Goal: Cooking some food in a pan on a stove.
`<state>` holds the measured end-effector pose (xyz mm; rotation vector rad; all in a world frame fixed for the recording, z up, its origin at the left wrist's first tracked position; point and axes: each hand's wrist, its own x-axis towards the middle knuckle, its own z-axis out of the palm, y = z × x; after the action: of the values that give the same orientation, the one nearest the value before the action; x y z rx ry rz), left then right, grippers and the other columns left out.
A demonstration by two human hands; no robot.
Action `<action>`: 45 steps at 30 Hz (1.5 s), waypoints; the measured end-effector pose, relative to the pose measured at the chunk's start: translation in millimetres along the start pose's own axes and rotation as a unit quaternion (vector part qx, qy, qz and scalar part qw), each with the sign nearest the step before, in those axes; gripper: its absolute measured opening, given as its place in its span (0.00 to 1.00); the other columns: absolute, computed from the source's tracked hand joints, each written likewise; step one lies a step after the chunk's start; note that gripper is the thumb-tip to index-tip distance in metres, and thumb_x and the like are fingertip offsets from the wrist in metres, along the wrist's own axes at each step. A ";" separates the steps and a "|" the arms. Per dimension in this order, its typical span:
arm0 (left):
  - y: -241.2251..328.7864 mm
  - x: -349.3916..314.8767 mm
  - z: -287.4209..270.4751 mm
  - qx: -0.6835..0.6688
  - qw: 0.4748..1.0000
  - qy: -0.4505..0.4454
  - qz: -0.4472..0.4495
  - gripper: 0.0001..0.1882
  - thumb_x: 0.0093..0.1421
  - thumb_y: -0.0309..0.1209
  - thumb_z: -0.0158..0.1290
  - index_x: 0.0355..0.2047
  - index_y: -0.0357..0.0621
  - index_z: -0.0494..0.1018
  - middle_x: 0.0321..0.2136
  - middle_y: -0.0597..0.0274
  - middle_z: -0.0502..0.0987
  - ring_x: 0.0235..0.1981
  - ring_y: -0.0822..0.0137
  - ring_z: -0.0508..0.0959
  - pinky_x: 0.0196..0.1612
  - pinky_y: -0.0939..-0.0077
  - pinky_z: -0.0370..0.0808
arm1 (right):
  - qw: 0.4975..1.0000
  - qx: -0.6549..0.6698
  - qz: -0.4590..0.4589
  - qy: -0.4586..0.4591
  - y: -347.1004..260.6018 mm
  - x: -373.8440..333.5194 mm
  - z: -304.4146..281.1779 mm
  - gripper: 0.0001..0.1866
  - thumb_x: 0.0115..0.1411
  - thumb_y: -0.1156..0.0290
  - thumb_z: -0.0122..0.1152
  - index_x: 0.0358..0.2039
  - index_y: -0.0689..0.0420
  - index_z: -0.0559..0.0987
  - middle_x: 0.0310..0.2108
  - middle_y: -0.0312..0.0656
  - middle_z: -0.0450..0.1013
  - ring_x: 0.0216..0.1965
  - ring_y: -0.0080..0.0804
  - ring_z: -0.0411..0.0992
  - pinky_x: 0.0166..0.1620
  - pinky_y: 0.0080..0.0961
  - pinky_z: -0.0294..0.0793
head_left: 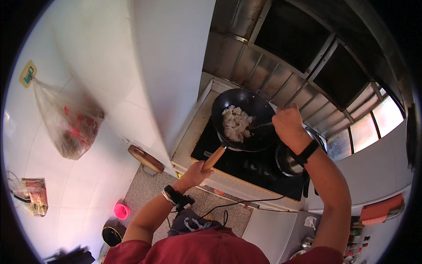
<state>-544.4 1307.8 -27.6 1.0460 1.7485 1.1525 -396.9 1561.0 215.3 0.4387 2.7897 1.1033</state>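
Note:
A black wok (260, 140) with a wooden handle (215, 158) sits on the left part of a black cooktop (211, 143). Clumps of white food (236, 124), possibly rice, lie in its left half. My left hand (194, 174) is closed round the end of the handle. Above the wok's right rim, my right hand (288, 124) grips a dark cooking utensil (262, 125), its shaft slanting down to the food. I cannot make out the shape of its tip. A metal pot (288, 163) stands to the wok's right, partly under my right wrist.
A white wall (171, 66) rises close on the left of the stove. Ribbed metal panels (263, 72) line the back, beneath dark hood panels (292, 35). A black cable (246, 202) runs along the counter front. A plastic bag (72, 127) hangs at far left.

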 end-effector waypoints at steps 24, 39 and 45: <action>2.1 -2.5 -3.3 0.017 1.000 -0.002 0.010 0.19 0.57 0.38 0.57 0.33 0.31 0.70 0.20 0.61 0.70 0.21 0.71 0.69 0.25 0.70 0.66 | 0.869 0.419 0.256 -0.064 38.4 -83.0 22.8 0.13 0.51 0.69 0.62 0.40 0.49 0.82 0.36 0.45 0.77 0.38 0.44 0.75 0.41 0.37 0.73; 9.2 5.0 -21.5 0.031 0.999 -0.032 0.002 0.20 0.54 0.40 0.59 0.34 0.31 0.70 0.22 0.47 0.73 0.25 0.56 0.76 0.30 0.63 0.69 | 0.437 0.797 0.280 0.307 -30.4 -9.5 63.3 0.09 0.60 0.68 0.61 0.31 0.61 0.75 0.20 0.37 0.69 0.25 0.26 0.70 0.37 0.28 0.73; -3.0 10.6 -37.1 0.064 0.997 -0.044 0.005 0.19 0.55 0.40 0.58 0.32 0.33 0.69 0.21 0.50 0.70 0.23 0.58 0.72 0.28 0.63 0.67 | 0.433 0.785 0.294 0.332 -23.6 6.9 38.3 0.10 0.64 0.66 0.56 0.30 0.59 0.72 0.15 0.33 0.62 0.18 0.23 0.62 0.32 0.27 0.72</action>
<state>-582.5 1305.5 -21.5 1.1669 1.7683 0.9957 -401.0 1571.8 171.2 1.2341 3.1921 -2.4210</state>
